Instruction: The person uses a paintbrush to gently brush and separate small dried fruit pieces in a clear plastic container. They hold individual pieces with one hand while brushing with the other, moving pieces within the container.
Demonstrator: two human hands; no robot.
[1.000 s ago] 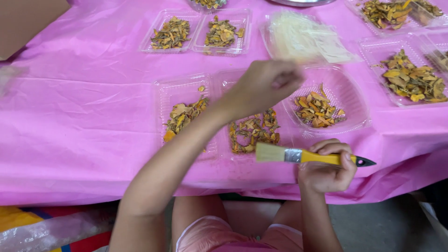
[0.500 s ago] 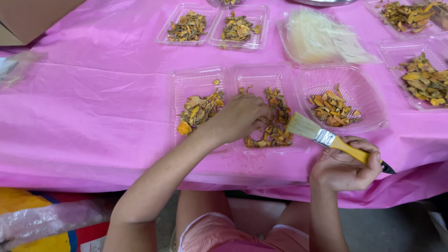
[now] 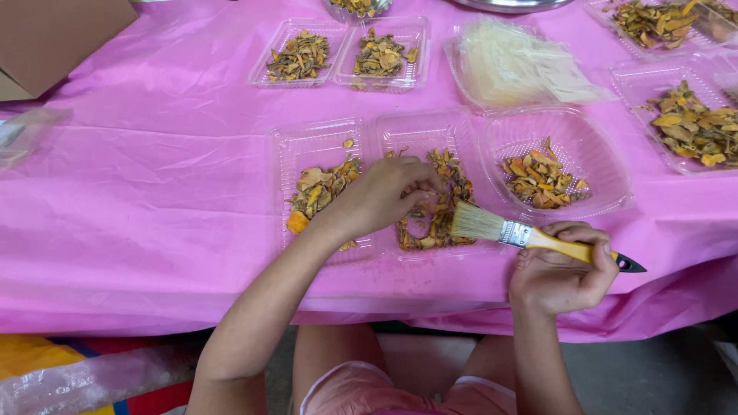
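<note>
Left hand (image 3: 388,194) reaching across from the lower left, fingers bunched together over the orange-brown dried pieces (image 3: 434,207) in the middle clear plastic tray (image 3: 419,131); fingertips down among the pieces, though whether anything is actually pinched cannot be told, the knuckles hiding it. Right hand (image 3: 560,277) at the near table edge, closed around the yellow handle of a flat paintbrush (image 3: 530,237); pale bristles pointing left and resting at the right edge of that same middle tray, just beside the heap, black handle tip poking out past the thumb to the right. Left of the middle tray, touching it, a second clear tray (image 3: 307,142) with a smaller scatter of the same dried pieces (one bright orange chunk near its front corner). Right of it, a deeper rounded clear container (image 3: 573,134) holding a small pile. Farther back, two more filled trays (image 3: 346,54) side by side; beside them a stack of empty clear lids or trays (image 3: 523,65); at the far right, another tray (image 3: 692,123) heaped with dried pieces. Everything set on a pink plastic tablecloth (image 3: 154,192) draped over the table edge; a cardboard box corner (image 3: 54,38) at the upper left; pink-clad knees below, between the arms.
</note>
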